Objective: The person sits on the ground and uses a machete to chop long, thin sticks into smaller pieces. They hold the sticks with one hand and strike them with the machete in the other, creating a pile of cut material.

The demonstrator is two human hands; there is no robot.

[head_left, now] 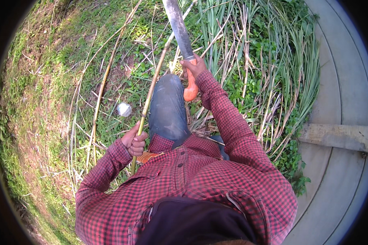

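Note:
My left hand [134, 141] is closed around the lower part of a long yellow-green cane stalk [154, 83], which slants up and away past my knee. In my right hand [195, 66] is a machete, gripped at the top of its orange handle [191, 85]. The machete's broad grey blade [178, 29] points away from me and crosses over or close to the far part of the stalk; whether they touch I cannot tell. My bent knee in dark trousers [167, 106] lies between the two hands.
Several cut stalks [103, 83] lie on the grass to the left, near a crumpled white scrap [124, 109]. A heap of long green leaves [290, 69] spreads on the right, against a grey panelled wall [339, 94] with a crosswise plank [335, 136].

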